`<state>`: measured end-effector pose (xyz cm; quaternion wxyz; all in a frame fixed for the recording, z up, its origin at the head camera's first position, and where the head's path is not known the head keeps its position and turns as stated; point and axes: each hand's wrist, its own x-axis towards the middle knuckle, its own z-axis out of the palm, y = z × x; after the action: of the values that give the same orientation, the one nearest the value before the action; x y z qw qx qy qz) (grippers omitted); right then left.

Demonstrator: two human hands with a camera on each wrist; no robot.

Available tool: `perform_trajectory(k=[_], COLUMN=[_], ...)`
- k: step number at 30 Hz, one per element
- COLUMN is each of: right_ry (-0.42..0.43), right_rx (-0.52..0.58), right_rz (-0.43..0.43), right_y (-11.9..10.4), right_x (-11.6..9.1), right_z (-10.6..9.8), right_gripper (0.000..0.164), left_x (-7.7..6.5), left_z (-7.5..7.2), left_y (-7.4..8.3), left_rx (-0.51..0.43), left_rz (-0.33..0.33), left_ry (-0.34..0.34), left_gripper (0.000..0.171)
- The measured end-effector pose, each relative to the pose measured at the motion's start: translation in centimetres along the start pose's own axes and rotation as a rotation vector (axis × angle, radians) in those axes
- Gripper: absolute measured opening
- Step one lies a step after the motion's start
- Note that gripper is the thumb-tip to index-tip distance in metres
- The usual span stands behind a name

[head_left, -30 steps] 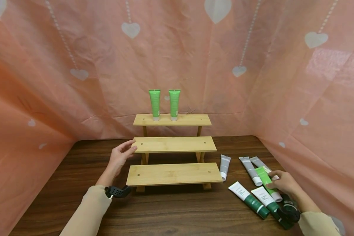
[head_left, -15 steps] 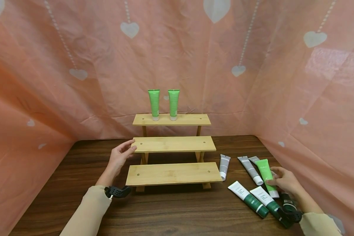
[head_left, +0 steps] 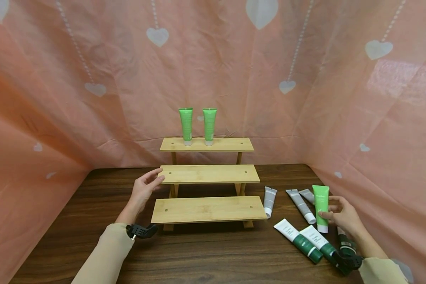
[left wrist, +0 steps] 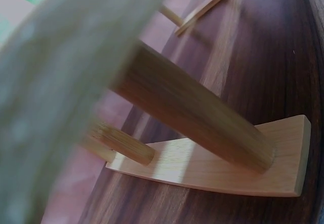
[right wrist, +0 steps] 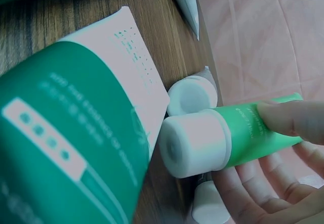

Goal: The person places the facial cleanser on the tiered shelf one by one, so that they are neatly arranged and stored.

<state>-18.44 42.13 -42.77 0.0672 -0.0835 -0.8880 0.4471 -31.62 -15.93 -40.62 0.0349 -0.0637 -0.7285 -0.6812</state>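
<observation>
In the head view my right hand point(head_left: 344, 215) pinches a light green squeeze tube point(head_left: 321, 203) between thumb and fingers. The tube stands nearly upright, white cap down, over the other tubes. In the right wrist view, the thumb lies along the green tube point(right wrist: 263, 130) and the fingers curl beneath. My left hand point(head_left: 144, 189) grips the left end of the middle board of a three-tier wooden display stand point(head_left: 209, 174), thumb at the front corner and fingers at the back one. Its legs and foot point(left wrist: 212, 168) show in the left wrist view. Two matching green tubes point(head_left: 186, 125) stand on the top tier.
Right of the stand lie a grey tube point(head_left: 269, 202), another grey tube point(head_left: 301, 206) and a partly hidden grey tube point(head_left: 307, 195). White-and-green tubes point(head_left: 298, 240) lie nearer me, with a dark tube point(head_left: 346, 244) under the right wrist. Pink heart-patterned cloth point(head_left: 227, 79) hangs around the table.
My right hand has lifted the green tube off the pile and turned it from lying slanted to nearly upright. The left hand and the stand have stayed put.
</observation>
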Motion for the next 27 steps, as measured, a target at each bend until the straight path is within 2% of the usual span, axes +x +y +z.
perform_trajectory(k=[3,5,10,14,19,23,27], right_ry=[0.023,0.044,0.084,0.106,0.137,0.187,0.235], right_rx=[0.036,0.079,0.16,0.194,0.222,0.21,0.266], right_rz=[-0.012,-0.015,-0.054,-0.092,-0.088,-0.14,-0.158], right_y=[0.2,1.1,3.9,4.6,2.4,0.1,0.0], right_x=[0.1,0.7,2.5,2.9,1.9,0.9,1.4], right_z=[0.2,0.2,-0.1,-0.1,-0.1,0.0,0.2], right_gripper=[0.073,0.065,0.057,0.053,0.05,0.047,0.048], left_x=[-0.2,-0.2,-0.2,-0.3,-0.3,-0.3,0.2], left_z=[0.0,0.0,0.1,0.1,0.2,0.3,0.0], left_y=[0.2,0.2,0.1,0.2,0.2,0.1,-0.7], left_rx=[0.0,0.002,0.002,-0.002,0.001,0.004,0.0], left_rz=[-0.001,0.001,0.008,0.01,0.013,0.015,0.016], left_ry=[-0.001,-0.002,-0.001,0.001,0.007,0.01,0.015], left_gripper=[0.047,0.047,0.046,0.046,0.046,0.047,0.046])
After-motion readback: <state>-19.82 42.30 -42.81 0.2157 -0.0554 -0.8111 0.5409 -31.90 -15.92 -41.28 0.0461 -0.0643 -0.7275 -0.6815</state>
